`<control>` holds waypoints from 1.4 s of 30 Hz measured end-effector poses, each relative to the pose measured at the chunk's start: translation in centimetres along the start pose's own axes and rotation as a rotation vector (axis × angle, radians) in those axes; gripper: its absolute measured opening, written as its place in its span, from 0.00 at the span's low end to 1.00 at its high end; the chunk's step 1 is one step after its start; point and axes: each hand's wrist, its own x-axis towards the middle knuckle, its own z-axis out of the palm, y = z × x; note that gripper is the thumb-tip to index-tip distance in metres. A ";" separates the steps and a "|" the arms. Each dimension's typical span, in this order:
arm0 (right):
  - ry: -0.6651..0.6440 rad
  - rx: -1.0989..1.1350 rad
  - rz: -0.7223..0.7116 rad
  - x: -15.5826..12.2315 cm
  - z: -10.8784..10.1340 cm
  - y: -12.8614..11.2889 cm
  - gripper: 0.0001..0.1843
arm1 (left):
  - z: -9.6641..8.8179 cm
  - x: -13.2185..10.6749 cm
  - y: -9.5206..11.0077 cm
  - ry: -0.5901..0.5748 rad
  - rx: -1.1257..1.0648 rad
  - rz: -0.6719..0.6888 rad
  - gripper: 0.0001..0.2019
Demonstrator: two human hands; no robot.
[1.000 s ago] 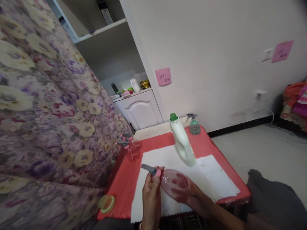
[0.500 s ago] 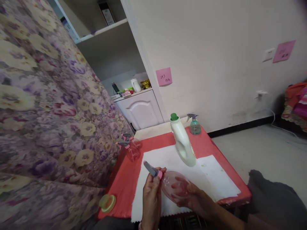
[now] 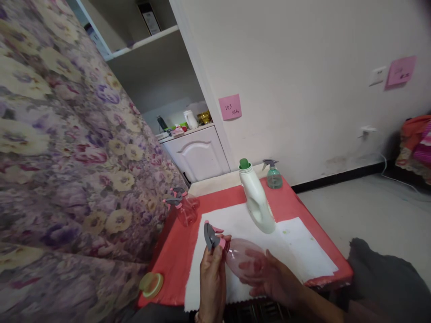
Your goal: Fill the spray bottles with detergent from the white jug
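Observation:
I hold a clear pink spray bottle (image 3: 239, 258) on its side over the white cloth (image 3: 303, 249). My left hand (image 3: 211, 280) grips its neck by the grey and pink trigger head (image 3: 211, 236), which points up and left. My right hand (image 3: 271, 280) cups the round body from the right. A white detergent bottle (image 3: 257, 199) with a green cap stands just behind on the cloth.
The red table (image 3: 178, 260) also carries two pink spray bottles (image 3: 183, 207) at its left edge, a small green spray bottle (image 3: 273, 176) at the back and a yellow-green lid (image 3: 151, 284) at the front left. A floral curtain (image 3: 67, 157) hangs left; bare floor lies right.
The trigger head has turned in my left hand, from lying flat and pointing left to standing more upright. My right hand has slipped a little lower on the bottle's body.

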 end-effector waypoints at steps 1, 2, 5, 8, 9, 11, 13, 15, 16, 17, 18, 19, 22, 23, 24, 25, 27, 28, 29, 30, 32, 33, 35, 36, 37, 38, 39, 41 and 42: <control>-0.026 0.015 0.051 0.0 0.0 0.0 0.31 | 0.0 0.0 0.0 -0.006 0.003 0.002 0.18; -0.040 0.019 0.072 -0.1 0.0 -0.1 0.30 | -0.1 0.0 0.0 -0.012 0.005 0.006 0.18; -0.001 -0.009 -0.002 -0.2 0.5 -0.3 0.30 | -0.2 0.1 -0.2 -0.010 0.022 0.018 0.18; 0.091 -0.104 -0.169 -0.3 1.1 -0.3 0.33 | -0.4 0.3 -0.4 0.007 0.071 0.031 0.18; 0.118 -0.144 -0.216 -0.3 1.1 -0.3 0.36 | -0.5 0.3 -0.4 0.011 0.085 0.038 0.17; 0.151 -0.183 -0.272 -0.2 1.0 -0.3 0.40 | -0.6 0.3 -0.5 0.012 0.089 0.050 0.16; 0.127 -0.141 -0.229 -0.2 0.7 -0.2 0.40 | -0.5 0.3 -0.5 0.011 0.065 0.044 0.16; 0.058 -0.051 -0.108 -0.2 0.5 -0.2 0.36 | -0.4 0.2 -0.5 0.004 0.028 0.033 0.15; 0.021 -0.014 -0.040 -0.2 0.4 -0.2 0.34 | -0.3 0.2 -0.5 -0.002 0.006 0.031 0.15; -0.011 0.009 0.014 -0.2 0.4 -0.3 0.32 | -0.2 0.1 -0.4 -0.009 -0.014 0.032 0.15; -0.033 0.019 0.045 -0.3 0.4 -0.3 0.30 | -0.1 0.0 -0.4 -0.015 -0.032 0.036 0.15; -0.042 0.018 0.048 -0.3 0.5 -0.4 0.28 | 0.0 -0.1 -0.3 -0.017 -0.045 0.041 0.15; -0.008 -0.040 -0.043 -0.3 0.5 -0.1 0.29 | 0.0 -0.2 -0.2 0.001 -0.050 0.045 0.14; 0.028 -0.083 -0.092 -0.2 0.4 0.1 0.31 | -0.1 -0.2 -0.2 0.005 -0.044 0.042 0.14; 0.071 -0.138 -0.142 0.0 0.3 0.2 0.34 | -0.1 -0.2 -0.2 0.004 -0.036 0.037 0.14; 0.112 -0.199 -0.195 0.1 0.2 0.4 0.38 | -0.2 -0.1 -0.2 0.005 -0.028 0.036 0.14; 0.170 -0.297 -0.295 0.4 0.0 0.7 0.45 | -0.2 0.0 -0.2 0.014 -0.015 0.046 0.14; 0.184 -0.317 -0.319 0.4 0.0 0.8 0.47 | -0.2 0.0 -0.3 0.023 -0.013 0.052 0.14; 0.182 -0.312 -0.312 0.4 0.0 0.8 0.48 | -0.2 0.1 -0.3 0.028 -0.013 0.054 0.14; 0.170 -0.284 -0.283 0.3 0.1 0.8 0.47 | -0.1 0.1 -0.3 0.029 -0.015 0.056 0.14; 0.128 -0.172 -0.180 0.1 0.4 0.6 0.42 | 0.0 0.1 -0.3 0.018 -0.022 0.056 0.14; 0.100 -0.108 -0.120 -0.1 0.5 0.5 0.38 | 0.1 0.1 -0.3 0.013 -0.025 0.057 0.14; 0.040 -0.006 -0.025 -0.3 0.8 0.2 0.32 | 0.2 0.0 -0.3 0.012 -0.030 0.064 0.14; 0.022 0.019 0.000 -0.3 0.9 0.1 0.30 | 0.2 0.0 -0.4 0.013 -0.028 0.063 0.14; 0.017 0.020 0.000 -0.4 1.0 -0.1 0.29 | 0.2 0.0 -0.4 0.019 -0.023 0.060 0.14; 0.027 -0.003 -0.026 -0.4 1.1 -0.2 0.29 | 0.2 0.0 -0.4 0.030 -0.017 0.055 0.14; 0.051 -0.041 -0.070 -0.4 1.3 -0.3 0.30 | 0.2 0.0 -0.5 0.044 -0.012 0.048 0.15; 0.106 -0.127 -0.157 -0.4 1.4 -0.4 0.33 | 0.2 0.0 -0.4 0.076 -0.006 0.034 0.15; 0.123 -0.162 -0.182 -0.4 1.5 -0.5 0.35 | 0.2 0.0 -0.4 0.090 -0.003 0.031 0.15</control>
